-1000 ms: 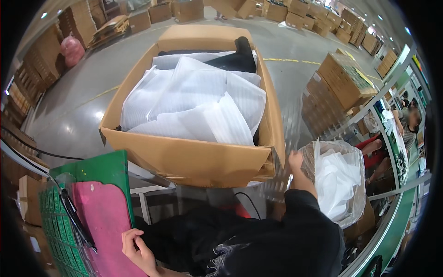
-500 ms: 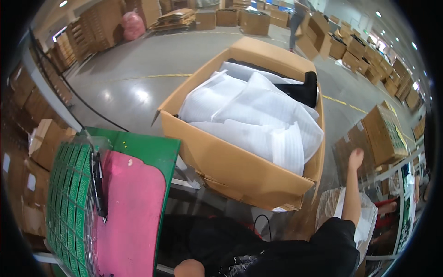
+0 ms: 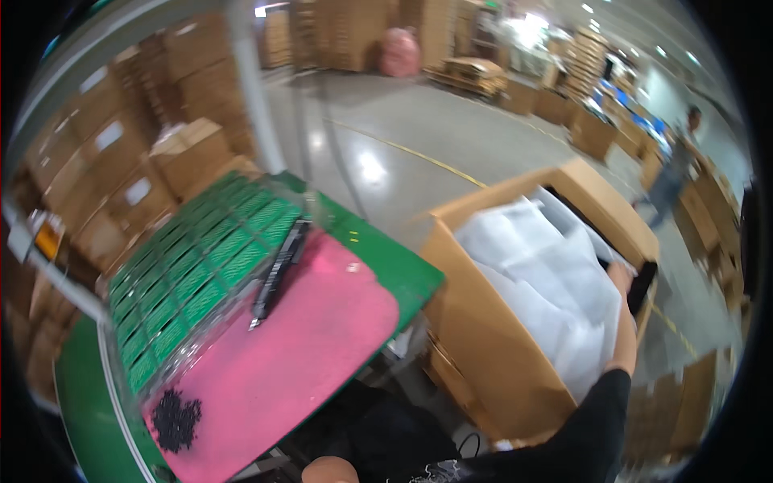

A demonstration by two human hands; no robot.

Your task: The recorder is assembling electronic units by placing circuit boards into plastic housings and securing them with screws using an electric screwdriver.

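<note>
Grey warehouse floor behind, green table with its pink mat to our left, our right grip at the white foam sheets inside the open carton, near a black boot, whether spread or pinching we cannot tell, our left grip likewise unclear

Rumpled white foam sheets inside open carton

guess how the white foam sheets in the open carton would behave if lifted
The white foam sheets are likely floppy, judging by their creases and folds. Probably light for their size, since their edges look thin. Lifting one might drag another, as they overlap.
</note>
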